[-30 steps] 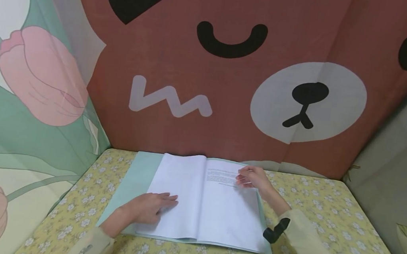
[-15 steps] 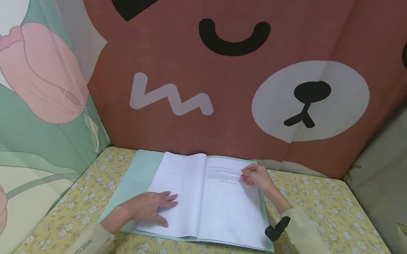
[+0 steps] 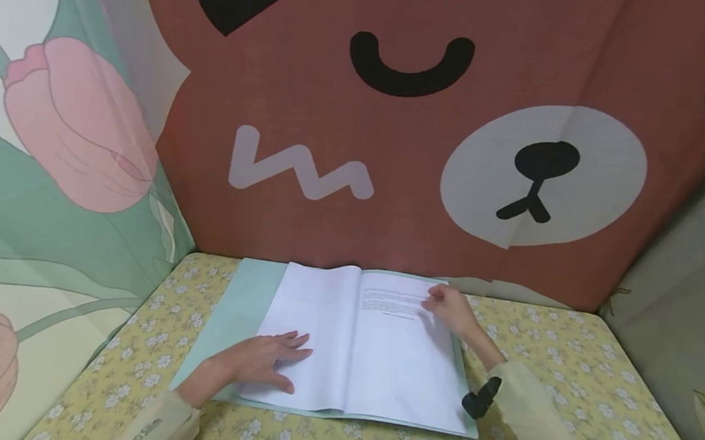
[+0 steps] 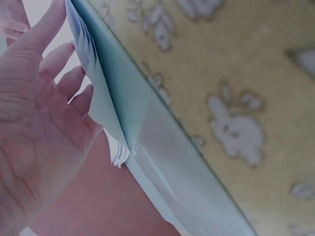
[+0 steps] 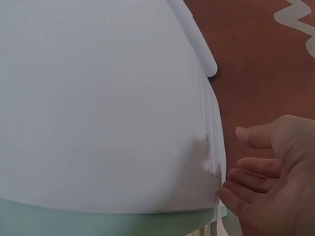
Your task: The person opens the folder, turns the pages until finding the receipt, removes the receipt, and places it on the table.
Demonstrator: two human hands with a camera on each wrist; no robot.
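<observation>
A pale green folder (image 3: 229, 328) lies open on the table, with white sheets turned to either side of its middle. My left hand (image 3: 260, 361) rests on the blank left sheet (image 3: 321, 307), fingers spread and thumb apart. Over the upper right edge of the right sheet (image 3: 399, 369), which bears a few lines of print, is my right hand (image 3: 454, 311). In the right wrist view its fingers (image 5: 251, 189) are loosely bent, the thumb stands apart, and nothing is between them. Several layered sheets (image 4: 96, 73) show beside the left hand in the left wrist view.
A yellow flowered cloth (image 3: 563, 388) covers the table. Behind it hangs a brown bear-print curtain (image 3: 401, 231), close to the folder's far edge. A tulip-print curtain (image 3: 86, 130) closes off the left side, and a grey one (image 3: 691, 260) the right.
My right hand has drawn slightly right, from over the print to the sheet's edge. The left thumb has spread away from the fingers; that hand otherwise stays on the left sheet.
</observation>
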